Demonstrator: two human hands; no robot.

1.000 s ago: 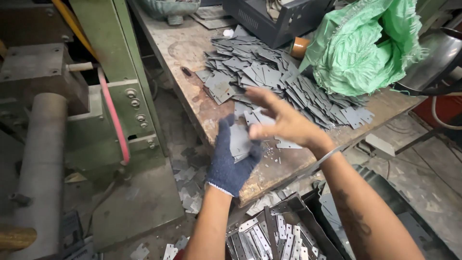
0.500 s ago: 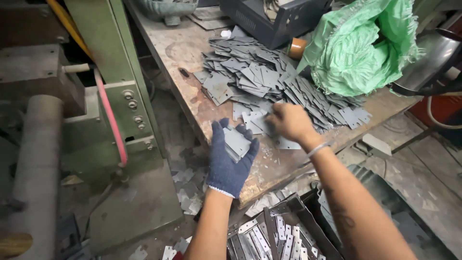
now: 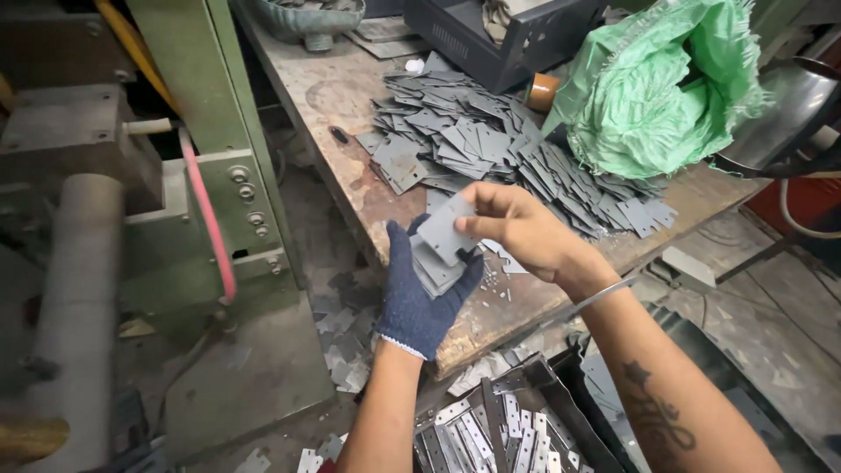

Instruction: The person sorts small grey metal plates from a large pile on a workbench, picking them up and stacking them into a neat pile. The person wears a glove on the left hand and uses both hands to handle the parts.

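the bare right hand's fingers [image 3: 480, 194] are pinching a grey metal plate [image 3: 447, 229], tilted, right over the small stack of plates [image 3: 435, 267] that the gloved left hand [image 3: 427, 293] is gripping, just off the workbench's near edge [image 3: 491, 328]. the right hand [image 3: 526, 232] is nearer the big plate pile [image 3: 508, 158] spreading toward the bench's far right corner.

Matt grey metal plates [image 3: 455, 144] lie on a rough, rusty workbench [image 3: 328, 88].
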